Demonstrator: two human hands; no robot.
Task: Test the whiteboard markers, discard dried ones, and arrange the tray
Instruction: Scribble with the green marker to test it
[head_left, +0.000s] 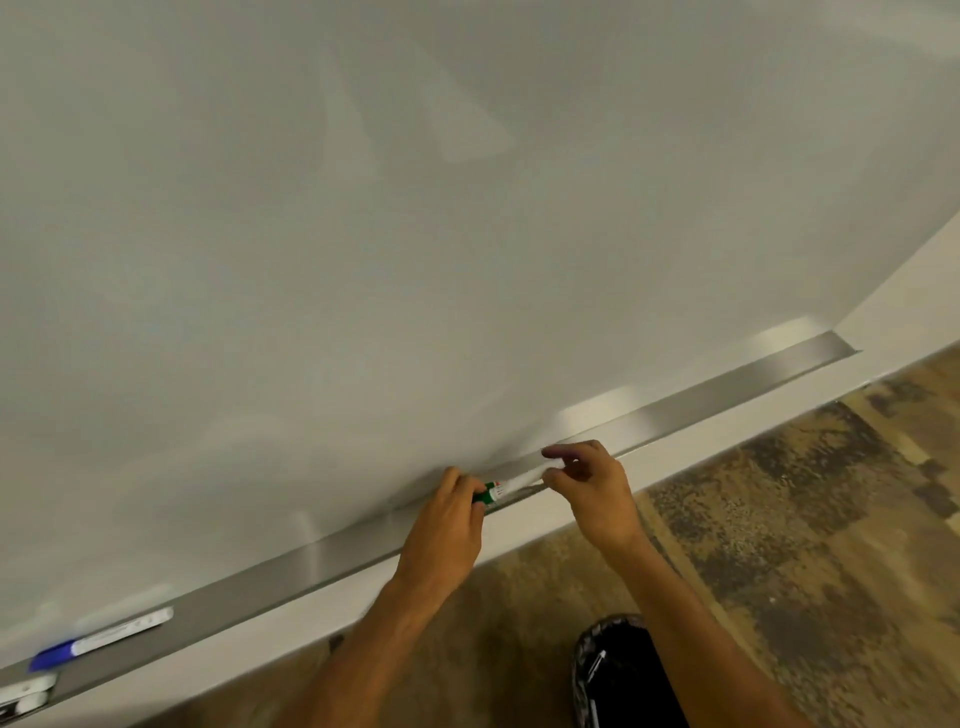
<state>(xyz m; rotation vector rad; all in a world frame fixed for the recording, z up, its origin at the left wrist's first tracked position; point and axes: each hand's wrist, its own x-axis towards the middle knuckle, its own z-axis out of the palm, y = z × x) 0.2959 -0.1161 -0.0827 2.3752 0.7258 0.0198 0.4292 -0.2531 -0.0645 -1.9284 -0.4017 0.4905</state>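
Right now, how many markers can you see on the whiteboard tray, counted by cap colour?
Green cap: 1, the green marker held between the left hand and the right hand over the tray
Blue cap: 1, the blue marker lying at the tray's left end
Cap colour unclear: 1, a white object cut off at the picture's edge, possibly a marker
Total: 3

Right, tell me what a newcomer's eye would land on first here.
First, the two hands meeting at the middle of the metal tray: the left hand grips the green cap end of a green marker, while the right hand pinches its white barrel. Next, the blue marker lying far left on the tray, and the black bin on the floor below.
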